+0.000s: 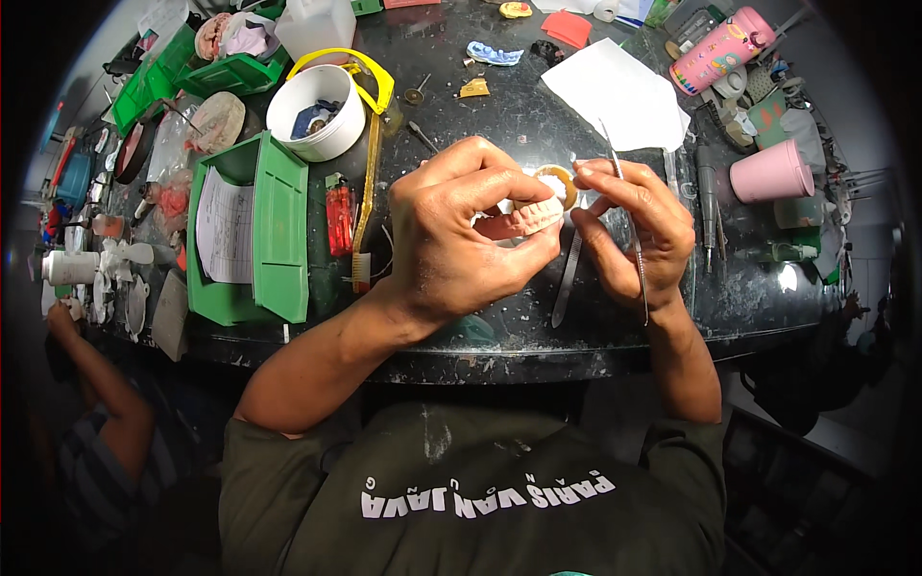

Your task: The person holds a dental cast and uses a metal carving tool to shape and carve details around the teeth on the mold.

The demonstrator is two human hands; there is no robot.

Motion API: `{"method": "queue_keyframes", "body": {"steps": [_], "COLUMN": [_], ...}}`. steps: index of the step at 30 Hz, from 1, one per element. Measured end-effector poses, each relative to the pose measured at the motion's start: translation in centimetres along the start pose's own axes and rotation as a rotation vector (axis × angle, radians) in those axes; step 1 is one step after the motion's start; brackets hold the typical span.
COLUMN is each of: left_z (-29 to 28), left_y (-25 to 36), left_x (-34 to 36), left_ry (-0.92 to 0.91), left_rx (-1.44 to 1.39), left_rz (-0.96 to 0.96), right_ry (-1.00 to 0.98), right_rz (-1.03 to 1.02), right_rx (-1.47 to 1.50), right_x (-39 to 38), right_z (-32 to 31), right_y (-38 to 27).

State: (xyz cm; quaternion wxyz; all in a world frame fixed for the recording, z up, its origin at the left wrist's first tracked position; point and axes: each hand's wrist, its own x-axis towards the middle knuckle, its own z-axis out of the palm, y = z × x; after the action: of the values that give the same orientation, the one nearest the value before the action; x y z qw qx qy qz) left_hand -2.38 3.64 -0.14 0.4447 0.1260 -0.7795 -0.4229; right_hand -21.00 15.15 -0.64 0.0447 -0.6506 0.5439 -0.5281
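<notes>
Teeth cast (540, 217) is over the bench (740, 302), pinched between the fingers and thumb of the left hand (461, 230). Just beside it, the right hand (639, 230) holds a thin metal tool (641, 274) that crosses its fingers, with thumb and forefinger apart. Between the hands, a flat blade (567, 283) lies on the bench. To the left are a green bin (283, 211) with paper (226, 230) inside, a brush (361, 271) and a red lighter (339, 216); to the right, a pink cup (773, 173). Farther off are a white tub (336, 139), a white sheet (619, 96), a blue mould (495, 54) and a pink bottle (720, 53).
</notes>
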Motion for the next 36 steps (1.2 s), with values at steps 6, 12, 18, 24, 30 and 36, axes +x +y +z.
{"method": "queue_keyframes", "body": {"steps": [6, 12, 18, 24, 30, 36], "left_z": [0.1, 0.2, 0.4, 0.5, 0.7, 0.9], "left_y": [0.0, 0.2, 0.6, 0.7, 0.8, 1.0], "left_x": [-0.2, -0.4, -0.2, -0.1, -0.3, -0.3], "left_ry": [-0.054, -0.062, -0.080, -0.024, -0.003, 0.032], "left_rx": [-0.045, -0.088, -0.108, 0.121, 0.108, 0.118], "left_rz": [-0.077, -0.115, -0.054, 0.167, 0.196, 0.209], "right_ry": [-0.058, -0.001, 0.161, 0.197, 0.176, 0.145], "right_rz": [-0.055, 0.003, 0.114, 0.095, 0.133, 0.222], "right_rx": [0.025, 0.054, 0.176, 0.205, 0.276, 0.419], "right_x": [-0.6, -0.9, -1.3, -1.2, -1.4, -1.3], "right_z": [0.3, 0.8, 1.0, 1.1, 1.8, 2.1], "right_y": [-0.6, -1.0, -0.8, -0.9, -1.1, -1.5]}}
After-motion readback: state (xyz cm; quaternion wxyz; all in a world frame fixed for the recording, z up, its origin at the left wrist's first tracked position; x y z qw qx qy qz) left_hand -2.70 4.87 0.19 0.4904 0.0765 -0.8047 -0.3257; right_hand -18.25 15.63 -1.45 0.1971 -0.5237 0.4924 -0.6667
